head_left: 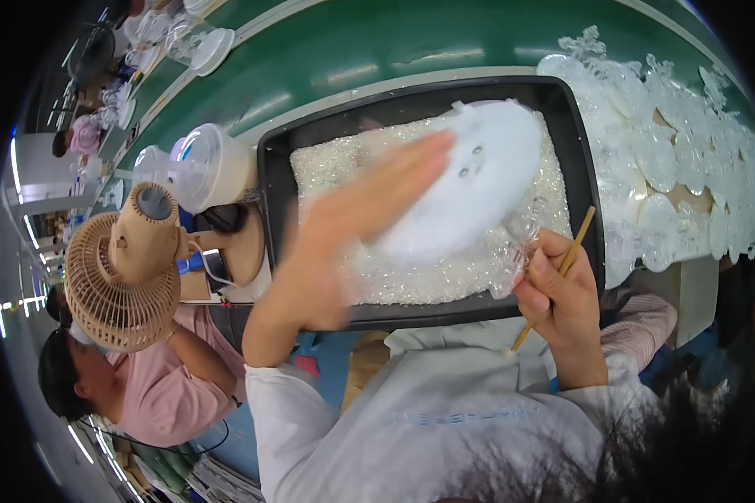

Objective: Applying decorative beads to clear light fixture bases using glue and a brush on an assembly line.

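Observation:
A white oval disc [486, 180] with small holes is held tilted over a black tray [583, 159] of glittering clear-white granules [327, 168]. My left hand [377, 193], blurred by motion, has its fingers stretched out together, their tips at the disc's left side; whether they touch it I cannot tell. My right hand [558, 289] is closed at the disc's lower right, pinching a clear plastic piece [518, 243] that seems joined to the disc. Between the same fingers runs a thin wooden stick [580, 243] with a pale, brush-like tip near my shirt.
Many clear plastic pieces with white discs [654, 159] crowd the table at the right. To the left stand a tan fan [126, 260] and clear plastic tubs [218, 168]. A person in pink [159, 377] sits at the left. The green tabletop [377, 54] extends behind the tray.

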The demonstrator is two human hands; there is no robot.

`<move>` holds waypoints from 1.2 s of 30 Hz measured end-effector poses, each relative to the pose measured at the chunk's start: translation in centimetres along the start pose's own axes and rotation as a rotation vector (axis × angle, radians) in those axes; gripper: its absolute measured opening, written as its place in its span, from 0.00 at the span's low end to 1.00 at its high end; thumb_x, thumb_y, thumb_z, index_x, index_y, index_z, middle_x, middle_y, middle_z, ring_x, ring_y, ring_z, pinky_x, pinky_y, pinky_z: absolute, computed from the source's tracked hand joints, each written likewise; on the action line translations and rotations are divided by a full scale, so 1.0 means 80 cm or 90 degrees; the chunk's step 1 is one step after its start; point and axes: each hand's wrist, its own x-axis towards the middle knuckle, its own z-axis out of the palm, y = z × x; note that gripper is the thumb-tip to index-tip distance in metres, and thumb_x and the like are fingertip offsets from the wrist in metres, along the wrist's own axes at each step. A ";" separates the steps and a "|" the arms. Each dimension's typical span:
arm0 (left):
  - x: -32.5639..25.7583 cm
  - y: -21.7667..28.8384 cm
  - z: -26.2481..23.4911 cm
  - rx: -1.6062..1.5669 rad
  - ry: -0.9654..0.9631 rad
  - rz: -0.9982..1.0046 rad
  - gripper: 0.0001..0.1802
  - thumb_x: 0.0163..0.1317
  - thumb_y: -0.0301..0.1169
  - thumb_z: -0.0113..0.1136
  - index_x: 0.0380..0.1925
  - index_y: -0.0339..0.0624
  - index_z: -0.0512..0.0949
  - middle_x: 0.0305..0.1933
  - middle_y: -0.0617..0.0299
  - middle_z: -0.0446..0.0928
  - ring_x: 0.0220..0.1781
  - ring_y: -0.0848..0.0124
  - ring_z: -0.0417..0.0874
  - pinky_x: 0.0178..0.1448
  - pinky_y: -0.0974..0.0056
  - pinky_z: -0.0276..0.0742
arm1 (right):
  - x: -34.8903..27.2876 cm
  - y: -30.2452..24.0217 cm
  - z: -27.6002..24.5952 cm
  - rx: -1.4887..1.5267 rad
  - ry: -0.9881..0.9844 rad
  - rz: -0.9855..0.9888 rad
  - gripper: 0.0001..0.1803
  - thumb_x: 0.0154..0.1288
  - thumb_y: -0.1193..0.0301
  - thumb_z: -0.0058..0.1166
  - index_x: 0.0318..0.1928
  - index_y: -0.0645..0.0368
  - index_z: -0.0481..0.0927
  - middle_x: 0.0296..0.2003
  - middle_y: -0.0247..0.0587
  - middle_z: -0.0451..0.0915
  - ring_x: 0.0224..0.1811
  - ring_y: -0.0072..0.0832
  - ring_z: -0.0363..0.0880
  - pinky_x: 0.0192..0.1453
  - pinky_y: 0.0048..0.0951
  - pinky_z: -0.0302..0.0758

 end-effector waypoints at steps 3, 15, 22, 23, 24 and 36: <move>-0.007 0.020 0.046 0.558 -0.181 -0.433 0.36 0.70 0.49 0.42 0.70 0.34 0.62 0.77 0.49 0.58 0.76 0.59 0.61 0.79 0.57 0.51 | -0.003 -0.014 -0.007 -0.005 -0.011 0.004 0.15 0.75 0.66 0.52 0.37 0.67 0.75 0.19 0.28 0.71 0.14 0.07 0.59 0.15 0.11 0.53; 0.042 0.009 0.093 0.059 -0.133 -0.494 0.63 0.56 0.78 0.40 0.75 0.34 0.50 0.79 0.45 0.50 0.79 0.51 0.53 0.79 0.48 0.47 | -0.013 -0.065 0.035 -0.239 0.091 -0.104 0.19 0.71 0.63 0.56 0.41 0.72 0.79 0.18 0.33 0.75 0.12 0.09 0.59 0.15 0.12 0.51; 0.038 -0.018 0.095 -0.212 0.068 -0.478 0.66 0.51 0.73 0.55 0.76 0.35 0.43 0.81 0.52 0.44 0.80 0.57 0.52 0.79 0.53 0.53 | 0.015 -0.082 0.047 -0.388 -0.148 -0.168 0.31 0.74 0.52 0.49 0.51 0.75 0.77 0.29 0.52 0.85 0.14 0.10 0.64 0.14 0.13 0.54; 0.039 -0.021 0.096 -0.219 0.064 -0.475 0.66 0.51 0.73 0.55 0.76 0.35 0.43 0.81 0.52 0.44 0.80 0.57 0.52 0.79 0.53 0.53 | 0.016 -0.084 0.045 -0.365 -0.172 -0.211 0.34 0.75 0.48 0.46 0.53 0.75 0.77 0.32 0.56 0.86 0.14 0.10 0.64 0.14 0.13 0.55; 0.038 -0.024 0.096 -0.247 0.089 -0.487 0.66 0.52 0.73 0.54 0.76 0.35 0.43 0.81 0.51 0.44 0.80 0.55 0.52 0.78 0.49 0.55 | 0.011 -0.090 0.043 -0.401 -0.170 -0.211 0.33 0.76 0.50 0.41 0.53 0.75 0.76 0.37 0.61 0.85 0.15 0.11 0.65 0.14 0.13 0.55; 0.047 -0.028 0.086 -0.724 0.076 -0.629 0.60 0.51 0.80 0.44 0.77 0.59 0.44 0.78 0.40 0.48 0.72 0.27 0.57 0.62 0.23 0.64 | -0.033 -0.074 0.006 -0.453 0.060 -0.538 0.31 0.76 0.53 0.29 0.47 0.72 0.75 0.40 0.72 0.80 0.25 0.31 0.73 0.26 0.23 0.70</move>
